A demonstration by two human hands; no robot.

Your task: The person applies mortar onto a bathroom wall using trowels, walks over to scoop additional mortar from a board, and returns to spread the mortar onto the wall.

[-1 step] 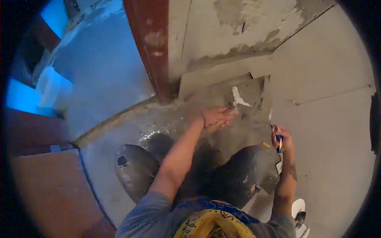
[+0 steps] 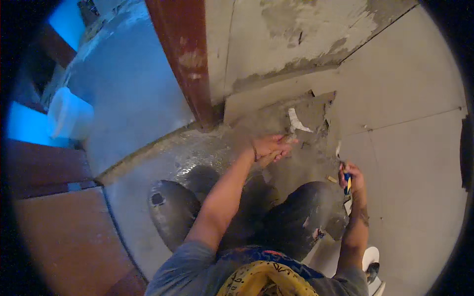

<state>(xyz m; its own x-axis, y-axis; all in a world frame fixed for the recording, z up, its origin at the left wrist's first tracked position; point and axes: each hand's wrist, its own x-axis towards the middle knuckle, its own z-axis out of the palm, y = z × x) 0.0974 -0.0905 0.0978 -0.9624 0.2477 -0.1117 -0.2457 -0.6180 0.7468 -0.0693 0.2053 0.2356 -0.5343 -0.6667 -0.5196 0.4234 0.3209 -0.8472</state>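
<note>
My left hand (image 2: 271,148) is closed around the wooden handle of a hammer (image 2: 298,122), whose narrow, whitish head lies over rough grey mortar (image 2: 276,114). My right hand (image 2: 352,178) grips a hand tool (image 2: 348,183) with a blue and yellow handle. A thin pale blade of that tool points away from me at the mortar's right edge; its exact kind does not show. A small tan piece (image 2: 332,179) lies just left of my right hand. Below that hand, a white fragment (image 2: 347,206) rests beside my forearm.
Large beige tiles (image 2: 410,163) cover the right side. Ahead stands a patchy plastered wall (image 2: 296,34), with a reddish-brown door post (image 2: 190,64) left of it. A white bucket (image 2: 70,114) stands far left. A brown panel (image 2: 64,232) lies at lower left, and white footwear (image 2: 371,259) shows at lower right.
My right hand and its tool have shifted slightly toward me, and more of the pale blade shows. My left hand stays on the hammer in nearly the same place.
</note>
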